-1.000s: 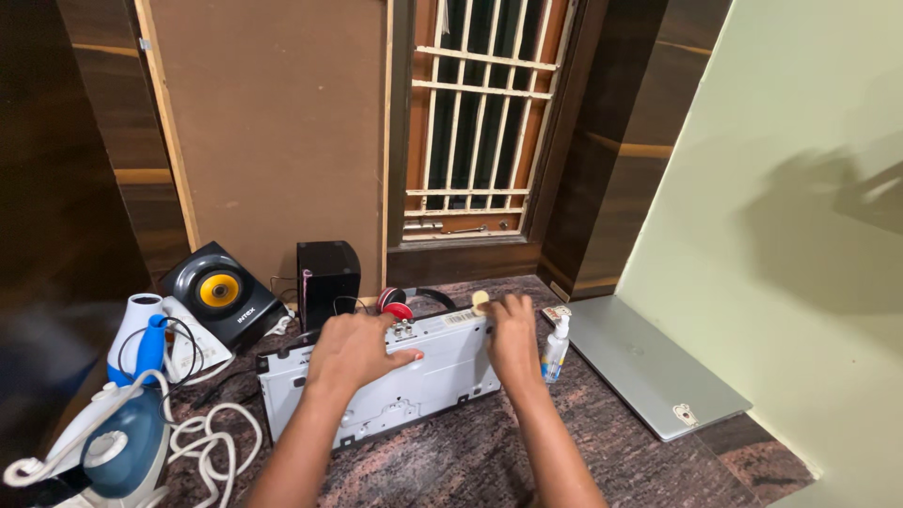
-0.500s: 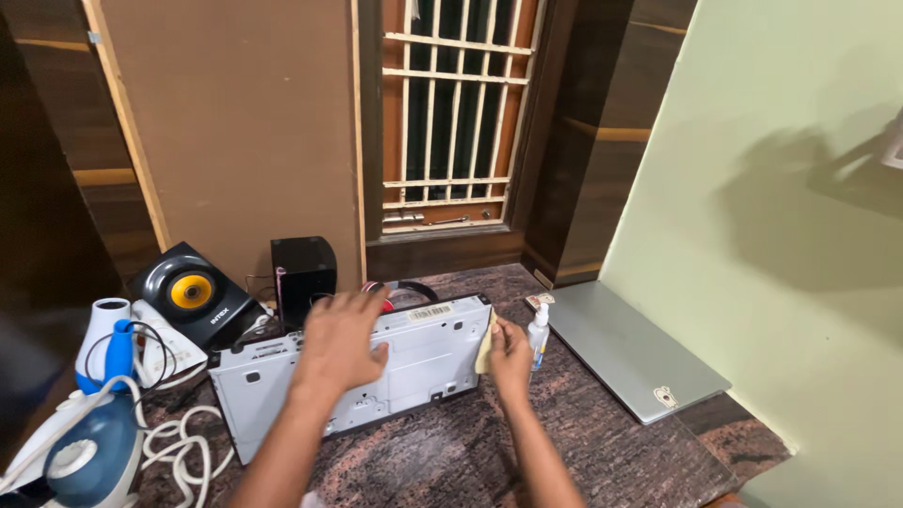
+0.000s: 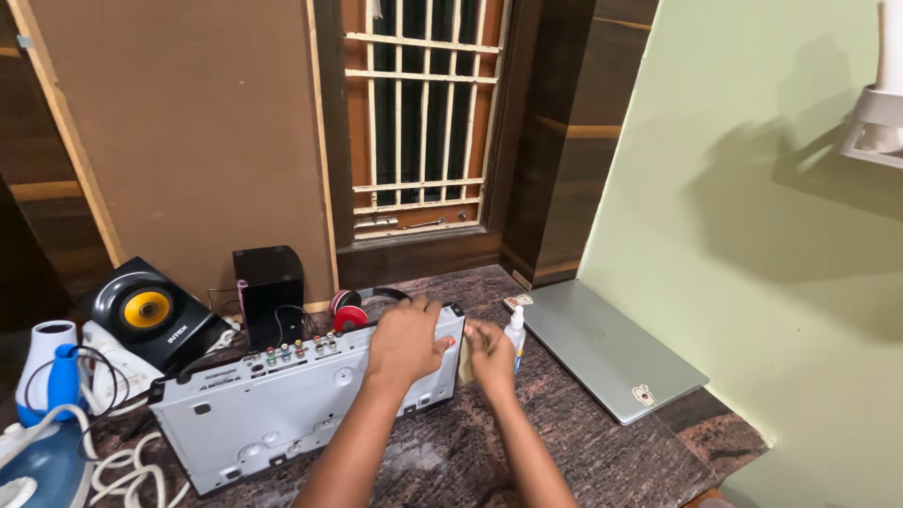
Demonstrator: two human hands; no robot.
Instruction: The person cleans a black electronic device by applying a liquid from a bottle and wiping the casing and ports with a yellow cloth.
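Note:
A silver metal electronics box (image 3: 273, 414) with a row of coloured sockets stands tipped up on a dark stone table. My left hand (image 3: 406, 343) lies flat on its upper right edge and steadies it. Close beside it, my right hand (image 3: 491, 353) presses a small yellowish cloth (image 3: 467, 362) against the box's right end. A small white spray bottle (image 3: 515, 331) stands just to the right of that hand.
A closed grey laptop (image 3: 607, 348) lies at the right by the green wall. Red headphones (image 3: 350, 310), a black speaker (image 3: 268, 292) and a yellow-coned speaker (image 3: 146, 315) sit behind the box. A blue iron (image 3: 42, 466) with white cord lies at the left.
My right hand has slid down from the box's top right corner to its right end with the cloth. The view has swung left and up.

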